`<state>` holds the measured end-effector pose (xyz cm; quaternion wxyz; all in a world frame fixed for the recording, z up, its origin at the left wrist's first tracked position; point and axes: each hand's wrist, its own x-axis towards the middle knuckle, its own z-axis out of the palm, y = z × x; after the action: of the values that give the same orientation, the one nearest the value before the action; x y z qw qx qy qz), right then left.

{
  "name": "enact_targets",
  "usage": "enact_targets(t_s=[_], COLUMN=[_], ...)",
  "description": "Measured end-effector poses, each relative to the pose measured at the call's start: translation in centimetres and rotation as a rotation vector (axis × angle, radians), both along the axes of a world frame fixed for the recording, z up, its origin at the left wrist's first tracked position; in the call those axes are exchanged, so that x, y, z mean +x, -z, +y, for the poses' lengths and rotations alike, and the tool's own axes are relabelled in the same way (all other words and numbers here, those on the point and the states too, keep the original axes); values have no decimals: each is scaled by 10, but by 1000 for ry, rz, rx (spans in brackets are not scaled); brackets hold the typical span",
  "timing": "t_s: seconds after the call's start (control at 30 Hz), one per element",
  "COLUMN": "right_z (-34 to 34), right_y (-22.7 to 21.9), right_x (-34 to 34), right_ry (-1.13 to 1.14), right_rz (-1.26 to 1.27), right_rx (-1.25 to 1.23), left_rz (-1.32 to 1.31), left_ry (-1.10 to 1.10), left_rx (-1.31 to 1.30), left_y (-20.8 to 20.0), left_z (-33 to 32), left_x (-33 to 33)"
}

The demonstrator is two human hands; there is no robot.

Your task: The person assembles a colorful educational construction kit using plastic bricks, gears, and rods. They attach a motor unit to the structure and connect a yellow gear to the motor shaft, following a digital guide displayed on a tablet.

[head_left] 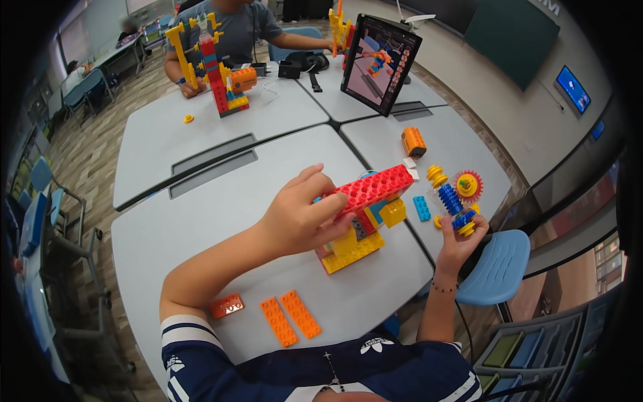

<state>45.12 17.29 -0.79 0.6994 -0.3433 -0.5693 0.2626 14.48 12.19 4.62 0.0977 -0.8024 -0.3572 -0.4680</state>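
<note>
My left hand (301, 211) reaches over the table, its thumb and fingers closed round the left end of a long red studded brick (378, 186). That brick lies across the top of a small toy-brick model with a yellow base (355, 254) and a yellow block (393, 212) on its right side. My right hand (462, 248) is closed on the lower end of a toy gear assembly (452, 199) at the table's right edge. The assembly has blue gears, yellow wheels and a red toothed gear (468, 187). Fingertips on both hands are partly hidden.
Two orange plates (278, 321) and a red-orange brick (228, 305) lie near me. A blue brick (421, 208) and an orange block (414, 143) are on the right. Beyond stand a tablet (382, 63) and a tall brick model (216, 77), where another person (231, 30) sits.
</note>
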Motion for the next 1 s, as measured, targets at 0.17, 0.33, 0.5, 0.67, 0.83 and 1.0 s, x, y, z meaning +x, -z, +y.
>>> enact_targets(t_s=[0.17,0.33,0.5,0.67,0.83,1.0], right_z=[-16,-33,-39,-43,-50,-14], right_y=[43,80,91,85,67,24], right_x=[16,7,-5,-15,-21,-12], right_ry=[-48,-160,-201,-232,-434,-544], right_rz=[-121,-284,-394,-325,-163,24], right_rx=[-59,-130,-136,-152,-160,-347], left_rz=[46,-12,-10,-137,156,354], left_ry=[-75,-236,-395,-455,-577,-314], left_rx=[-70,-42,-14,-111,169,-232], left_y=[-8,-8,-6,-5,-13,-9], left_z=[-13,-34,-53,-62,-83,-87], left_x=[-26,-54,-73,-67,-28,31])
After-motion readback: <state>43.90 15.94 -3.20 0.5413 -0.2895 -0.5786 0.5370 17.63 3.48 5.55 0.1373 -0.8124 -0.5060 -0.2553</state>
